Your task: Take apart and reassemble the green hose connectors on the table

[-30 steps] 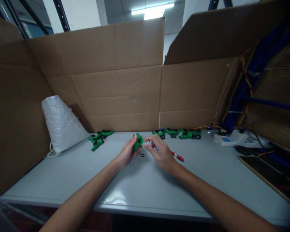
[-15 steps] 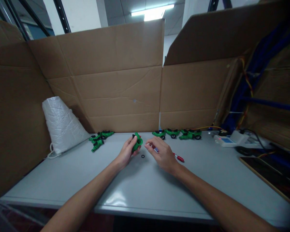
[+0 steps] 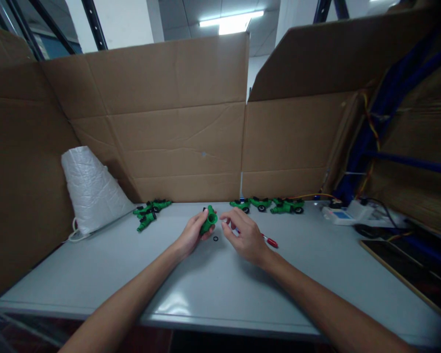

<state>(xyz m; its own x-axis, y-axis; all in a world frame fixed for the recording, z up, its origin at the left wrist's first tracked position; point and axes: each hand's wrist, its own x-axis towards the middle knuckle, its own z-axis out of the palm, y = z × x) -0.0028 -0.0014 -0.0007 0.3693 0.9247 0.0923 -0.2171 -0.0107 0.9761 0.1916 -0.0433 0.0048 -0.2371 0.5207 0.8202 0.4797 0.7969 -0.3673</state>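
The left hand (image 3: 193, 234) is closed around a green piece (image 3: 207, 225), the thumb laid along its near side and the fingers wrapped beneath. The piece is tilted in that grip, its round open mouth turned towards the right hand (image 3: 245, 236). The right hand hangs just beside the mouth, apart from it, with thumb and forefinger bent close together and a narrow gap showing between them. Whether anything small sits at those fingertips I cannot tell.

Below the left grip, between the two hands, a black ring (image 3: 215, 239) lies flat on the table (image 3: 206, 289). A pen (image 3: 270, 241) with a red end lies partly hidden behind the right hand, its red end sticking out to the right of the knuckles.

Beyond the left grip and off to its left is a cluster (image 3: 146, 222) of green parts; beyond the right hand, a row (image 3: 259, 202) of similar parts with black wheels stands near the cardboard (image 3: 183, 137). Farther left of the left grip, a white bag (image 3: 91, 191) leans at the table's far corner. Well to the right of the right hand are a power strip (image 3: 338, 215) and, nearer, a dark panel (image 3: 404, 269).
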